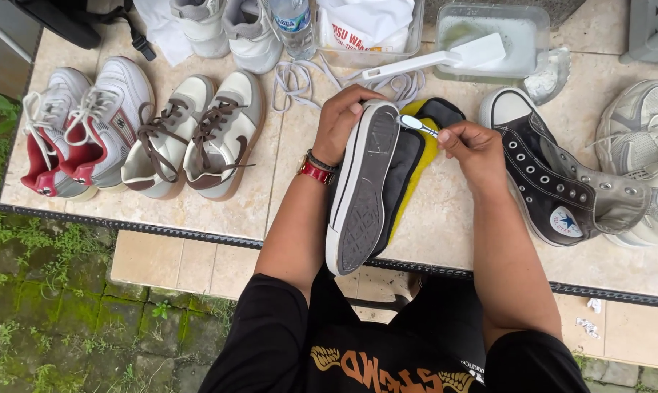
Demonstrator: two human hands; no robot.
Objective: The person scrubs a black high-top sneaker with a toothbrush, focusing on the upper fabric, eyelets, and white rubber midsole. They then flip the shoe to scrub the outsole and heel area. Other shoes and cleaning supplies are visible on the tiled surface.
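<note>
One black high-top sneaker (365, 189) lies sole-up at the tabletop (445, 218) front edge. Left hand (343, 124) grip is closed around its toe end. Right hand (474, 149) grip is pinched shut on one small brush (418, 125), head touching the sole rim. Right of this sneaker: one matching black sneaker (554, 182). Left of it: two brown-laced shoes (190, 135), two red-lined shoes (81, 127).

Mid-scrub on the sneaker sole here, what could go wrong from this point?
The left hand alone steadies the black sneaker, whose heel overhangs the table edge; a hard stroke could tip it off. The small brush in the right hand works near the toe rim and may flick dirty water onto the loose white laces and the brown-laced shoes nearby.
</note>
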